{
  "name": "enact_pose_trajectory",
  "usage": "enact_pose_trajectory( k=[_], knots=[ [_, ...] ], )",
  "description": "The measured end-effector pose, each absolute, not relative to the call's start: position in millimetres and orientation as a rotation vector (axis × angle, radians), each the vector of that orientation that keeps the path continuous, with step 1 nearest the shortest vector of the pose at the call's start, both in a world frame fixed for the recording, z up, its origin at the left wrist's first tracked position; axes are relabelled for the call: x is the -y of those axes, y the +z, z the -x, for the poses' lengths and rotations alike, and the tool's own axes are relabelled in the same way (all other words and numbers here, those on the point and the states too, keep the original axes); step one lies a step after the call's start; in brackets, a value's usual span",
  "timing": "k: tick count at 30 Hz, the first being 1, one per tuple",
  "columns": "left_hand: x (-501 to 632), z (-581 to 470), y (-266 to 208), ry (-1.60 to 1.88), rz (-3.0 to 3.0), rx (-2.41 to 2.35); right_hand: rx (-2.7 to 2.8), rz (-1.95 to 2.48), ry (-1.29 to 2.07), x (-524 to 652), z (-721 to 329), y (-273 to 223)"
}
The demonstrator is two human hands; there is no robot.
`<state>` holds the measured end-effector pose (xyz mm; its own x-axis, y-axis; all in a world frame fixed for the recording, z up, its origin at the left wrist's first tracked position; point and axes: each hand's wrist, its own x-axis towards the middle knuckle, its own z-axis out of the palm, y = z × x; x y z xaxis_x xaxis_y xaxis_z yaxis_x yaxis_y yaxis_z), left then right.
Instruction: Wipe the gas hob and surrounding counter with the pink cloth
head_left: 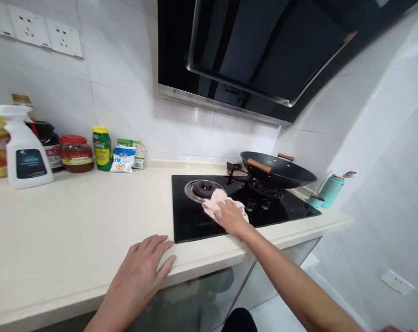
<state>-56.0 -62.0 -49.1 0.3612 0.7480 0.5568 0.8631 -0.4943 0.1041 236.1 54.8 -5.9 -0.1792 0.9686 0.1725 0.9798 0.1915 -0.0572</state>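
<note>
As the head view shows, the right hand (232,219) presses on a pale pink cloth (213,203), which lies bunched on the black glass hob (188,226), just in front of the left burner (206,188); its fingers spread over the fabric, though I cannot tell whether they clamp it. The left hand (141,265) rests on the cream countertop (91,221) near the hob's front left corner, thumb apart from the fingers. A black wok (286,173) sits over the right burner, and a white spray bottle (28,147) stands far left.
</note>
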Motion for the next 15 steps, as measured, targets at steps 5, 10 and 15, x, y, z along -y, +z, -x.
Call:
enact_pose_trajectory(
  k=[5,10,15],
  knots=[
    [63.7,57.4,-47.0,-0.816,2.426,1.557,2.509,1.41,0.068,7.5,-203.4,-3.1],
    [68.3,58.2,-49.7,-0.887,2.317,1.612,2.57,1.214,0.247,-13.2,-205.4,3.2],
    [73.7,53.6,-47.0,-0.859,2.296,1.576,2.369,1.608,0.156,-62.1,-209.5,9.8]
  ],
)
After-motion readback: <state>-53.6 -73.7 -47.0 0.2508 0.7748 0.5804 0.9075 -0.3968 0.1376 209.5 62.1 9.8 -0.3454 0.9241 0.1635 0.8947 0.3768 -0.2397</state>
